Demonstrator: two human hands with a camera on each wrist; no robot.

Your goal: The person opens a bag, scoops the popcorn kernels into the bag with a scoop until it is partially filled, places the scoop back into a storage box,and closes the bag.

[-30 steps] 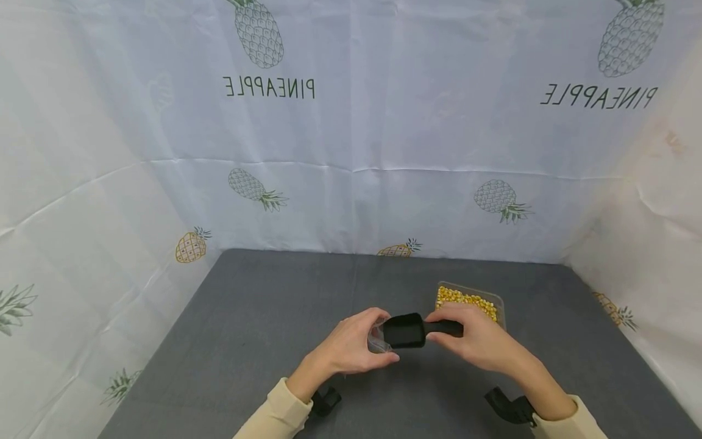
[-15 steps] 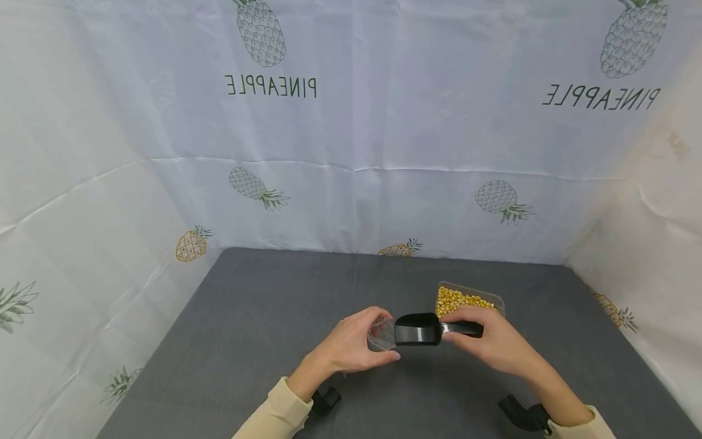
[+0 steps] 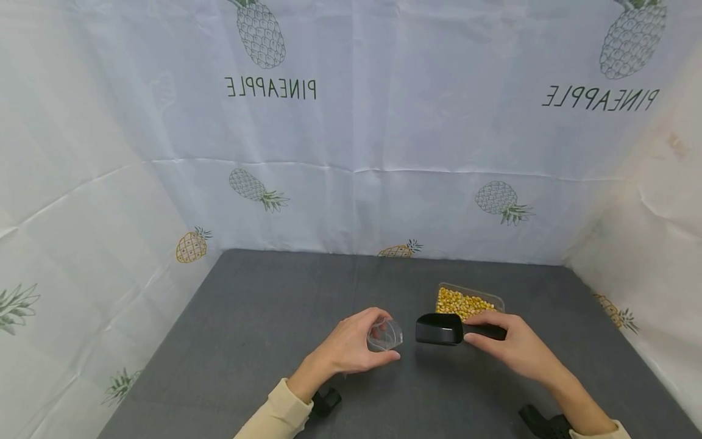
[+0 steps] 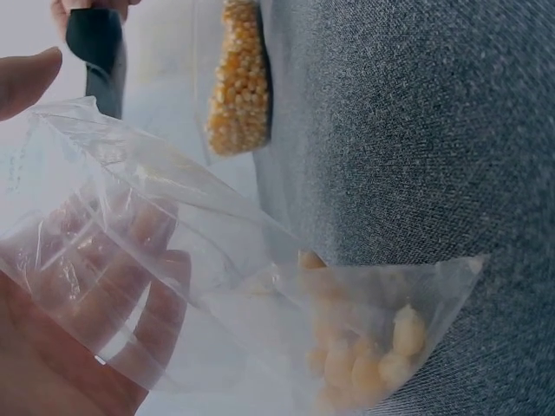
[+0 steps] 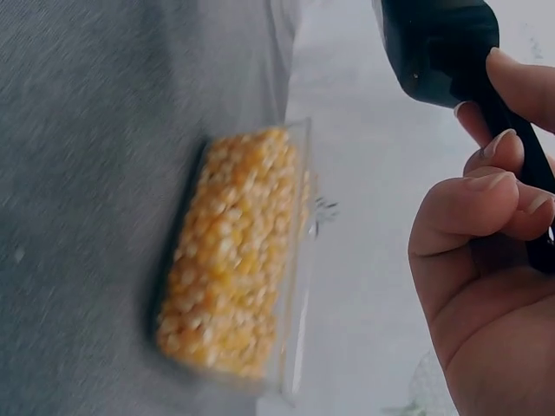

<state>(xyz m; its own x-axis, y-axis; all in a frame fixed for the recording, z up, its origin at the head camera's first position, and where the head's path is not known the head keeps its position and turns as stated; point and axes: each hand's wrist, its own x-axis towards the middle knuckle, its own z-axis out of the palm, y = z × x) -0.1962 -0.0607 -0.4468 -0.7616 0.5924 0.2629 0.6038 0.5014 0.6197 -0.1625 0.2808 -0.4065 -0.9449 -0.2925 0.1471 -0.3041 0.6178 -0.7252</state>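
Well, the plastic bag (image 3: 390, 335) I had in hand was clear and thin, creased all over, its mouth gaping and its lower part narrowing to a pointed corner. Pale yellow kernels (image 4: 364, 364) had gathered in that corner, blurred by the film. My left hand (image 3: 351, 344) was curved round the bag's mouth, thumb and fingers well apart with the film between them, and so I held it above the tabletop (image 3: 274, 311).

My right hand (image 3: 507, 344) pinched the handle of a scoop (image 3: 446, 331), black and glossy, with a deep bowl. I had it level in the air, the bowl towards the bag and near it, the two not touching.

Just beyond the scoop, on the tabletop, stood a clear rectangular container (image 5: 295, 321), heaped along its length with corn (image 3: 457, 302) in bright yellow and paler grains.

By count, I had one bag, one scoop and one container. The kernels in the bag made a small cluster that I couldn't number exactly, and those in the container were far too many. A white curtain (image 3: 351, 122) printed with pineapples hung behind.
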